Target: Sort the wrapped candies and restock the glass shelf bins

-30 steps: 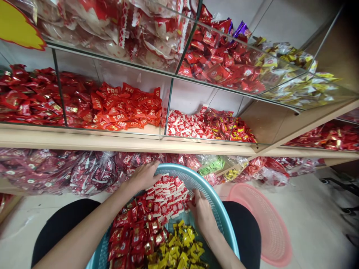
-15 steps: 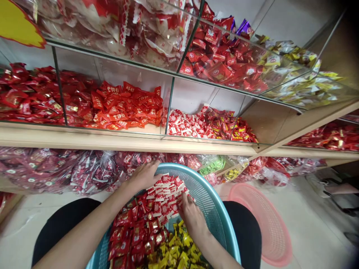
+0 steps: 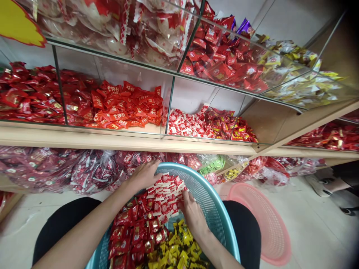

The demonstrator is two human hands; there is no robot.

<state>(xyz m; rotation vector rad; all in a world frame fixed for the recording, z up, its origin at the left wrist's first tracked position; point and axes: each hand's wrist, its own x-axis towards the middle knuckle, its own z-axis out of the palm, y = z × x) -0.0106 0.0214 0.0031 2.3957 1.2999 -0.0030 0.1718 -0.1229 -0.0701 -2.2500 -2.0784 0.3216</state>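
A round blue plastic basket (image 3: 221,209) stands between the person's knees. My left hand (image 3: 146,175) grips its far left rim, thumb inside, some fingers hidden. Inside, neat rows of red-and-white wrapped candies (image 3: 165,198) lie at the far side. My right hand (image 3: 193,215) is at the right edge of these rows, its fingers pressed together and curled on the candies there. Dark red candies (image 3: 126,235) fill the basket's left part, and yellow candies (image 3: 179,246) lie loose at the near right, below my right hand.
Glass-fronted shelves (image 3: 126,144) hold red, white and yellow candies ahead. Bulging clear bags of candies (image 3: 98,172) sit beneath. A pink basket (image 3: 269,228) is on the floor beyond the right knee. Another person's foot (image 3: 322,186) shows at the far right.
My right hand has shifted very slightly at the red-and-white candies. At the far right, the other person's feet and legs have moved. My left hand stays on the rim.
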